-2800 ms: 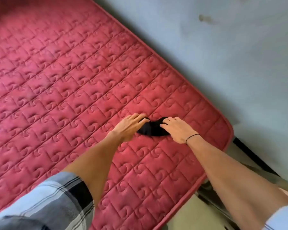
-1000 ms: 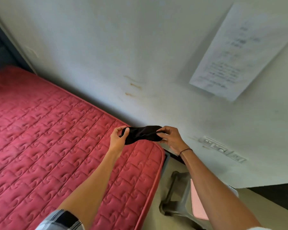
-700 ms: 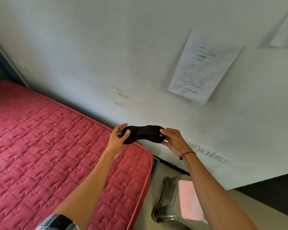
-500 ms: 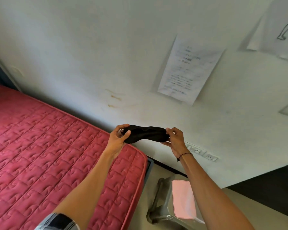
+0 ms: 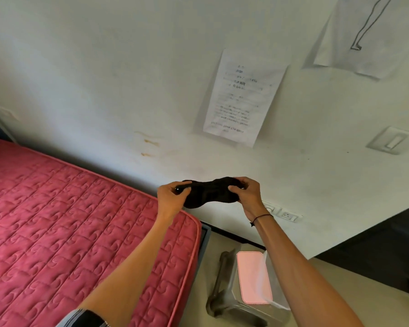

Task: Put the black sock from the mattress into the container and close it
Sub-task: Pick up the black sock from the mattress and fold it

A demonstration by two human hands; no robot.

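The black sock [image 5: 210,192] is stretched in the air between both hands, in front of the wall and just past the mattress corner. My left hand [image 5: 171,200] pinches its left end and my right hand [image 5: 247,193] grips its right end. The red quilted mattress [image 5: 69,220] fills the lower left. On the floor below my right forearm stands the clear plastic container [image 5: 246,300], its inside showing a pink bottom; a dark grey lid leans at its left side. My right arm hides part of the container's right side.
A white wall runs behind the hands, with a printed sheet [image 5: 241,97] taped on it and a power socket strip [image 5: 286,214] low on the right. A light switch [image 5: 387,143] sits far right. A dark area [image 5: 376,244] lies at the right.
Both hands lifted the sock off the mattress and carried it right, beyond the mattress corner. My view turned right and the container has come more fully into sight below.
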